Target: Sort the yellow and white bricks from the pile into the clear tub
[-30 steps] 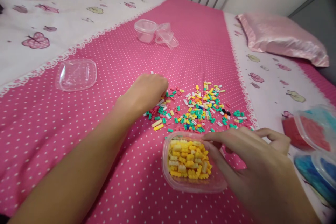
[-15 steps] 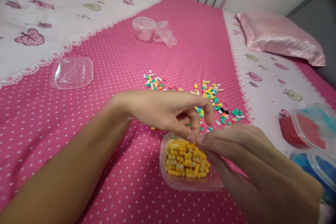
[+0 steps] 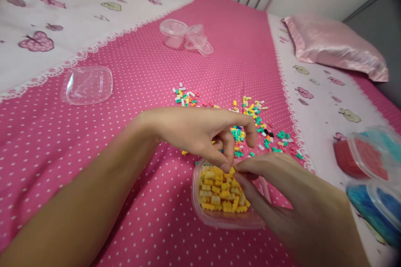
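Note:
A clear plastic tub [image 3: 197,212] filled with small yellow notched building blocks [image 3: 216,192] sits on the bed in front of me. Over its far rim, my left hand [image 3: 200,133] is closed in a pinch, its thumb and fingertip at a small yellow building block [image 3: 232,170]. From the right, my right hand [image 3: 291,200] meets it, thumb and forefinger pinched at the same little block, which the fingertips partly cover. Behind my hands lie scattered loose blocks [image 3: 238,134] in green, white, yellow, red and other colours, partly hidden by my left hand.
A clear lid [image 3: 87,85] lies flat at left. An upright clear tub [image 3: 173,35] and more clear plastic pieces [image 3: 198,41] are farther back. At right are tubs of red pieces [image 3: 369,156] and blue pieces [image 3: 372,208]. A pink pillow [image 3: 335,48] lies at the back right.
My right hand has turned and shifted slightly, so a gap shows between its thumb and forefinger, and the yellow block shows at the fingertips. My left hand stays nearly in place.

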`<state>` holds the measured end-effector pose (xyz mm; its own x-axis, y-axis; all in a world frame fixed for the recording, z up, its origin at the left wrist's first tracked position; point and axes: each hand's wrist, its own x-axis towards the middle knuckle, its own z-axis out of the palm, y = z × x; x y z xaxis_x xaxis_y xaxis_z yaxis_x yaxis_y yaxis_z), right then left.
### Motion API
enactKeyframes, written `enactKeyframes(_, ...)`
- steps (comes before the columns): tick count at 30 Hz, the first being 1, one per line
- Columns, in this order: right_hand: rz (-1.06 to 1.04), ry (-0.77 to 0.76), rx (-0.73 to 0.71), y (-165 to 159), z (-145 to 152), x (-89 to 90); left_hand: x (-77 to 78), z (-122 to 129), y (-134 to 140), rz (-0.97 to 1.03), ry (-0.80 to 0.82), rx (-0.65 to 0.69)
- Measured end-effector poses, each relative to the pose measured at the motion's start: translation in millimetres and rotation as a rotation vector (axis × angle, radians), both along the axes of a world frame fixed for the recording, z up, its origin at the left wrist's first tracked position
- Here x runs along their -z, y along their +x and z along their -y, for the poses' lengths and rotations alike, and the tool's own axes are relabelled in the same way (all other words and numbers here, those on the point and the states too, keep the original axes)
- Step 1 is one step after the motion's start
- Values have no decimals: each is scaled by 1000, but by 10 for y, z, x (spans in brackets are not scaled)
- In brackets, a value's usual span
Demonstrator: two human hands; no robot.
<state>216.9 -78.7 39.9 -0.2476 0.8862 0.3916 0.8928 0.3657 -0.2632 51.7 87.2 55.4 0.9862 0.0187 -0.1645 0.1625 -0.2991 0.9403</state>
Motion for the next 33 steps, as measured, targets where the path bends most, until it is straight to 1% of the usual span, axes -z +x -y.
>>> enactKeyframes(4,-14,19,19,-14,20,-3,11,4,0,29,14,-43)
enactKeyframes(10,-87,5,58,-7,24,-53,18,6,16,68,-1,-12)
enactKeyframes(12,-80,-36,33,33,9,-83,13,-14,-3,46,8,-14)
enactKeyframes(13,-71,-68,0,56,-1,-94,9,-31,-21,29,28,-34)
enactKeyframes(15,-44,-128,-81,91,-17,-100,-2,-76,-65,12,95,-121)
enactKeyframes(18,0,-161,-163,96,-13,-46,-23,-141,-123,43,221,-250)
enactKeyframes(20,1,-156,-154,75,13,27,-37,-160,-137,48,271,-273)
enactKeyframes(23,-14,-155,-113,37,62,136,-51,-153,-129,23,300,-258)
enactKeyframes(25,-5,-185,-101,23,81,179,-52,-145,-119,17,318,-245)
enactKeyframes(29,12,-232,-84,19,70,177,-41,-163,-121,-1,399,-265)
enactKeyframes(33,11,-226,-117,29,51,118,-24,-231,-160,-77,570,-358)
